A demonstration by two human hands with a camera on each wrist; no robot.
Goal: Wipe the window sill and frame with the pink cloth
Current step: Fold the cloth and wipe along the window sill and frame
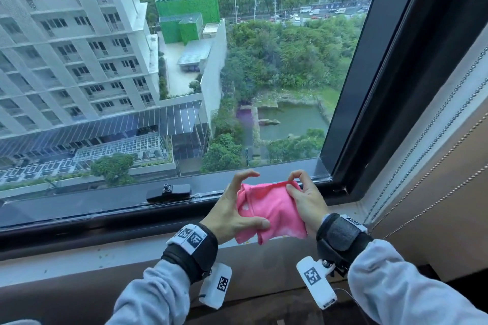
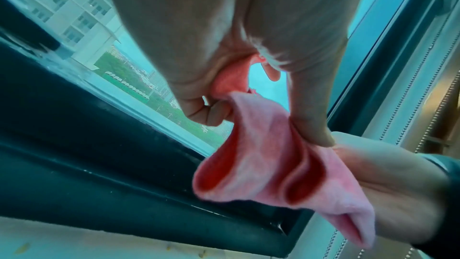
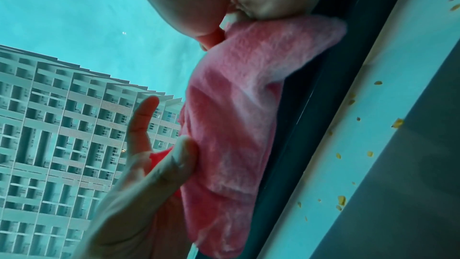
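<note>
I hold the folded pink cloth (image 1: 274, 211) in the air between both hands, just above the dark window frame (image 1: 105, 219) and the pale sill (image 1: 79, 258), near the frame's lower right corner. My left hand (image 1: 232, 206) grips its left side: the thumb presses the lower edge and the fingers arch over the top. My right hand (image 1: 298, 185) pinches the upper right edge between thumb and forefinger. Seen from the left wrist, the cloth (image 2: 261, 164) hangs in loose folds under my thumb. Seen from the right wrist, the cloth (image 3: 231, 125) hangs in front of the glass and frame.
A black window latch (image 1: 169, 191) sits on the bottom frame left of my hands. Bead chains (image 1: 422, 166) of a blind hang at the right beside a brown wall. Small yellow crumbs (image 3: 397, 122) lie scattered on the sill (image 3: 373, 125).
</note>
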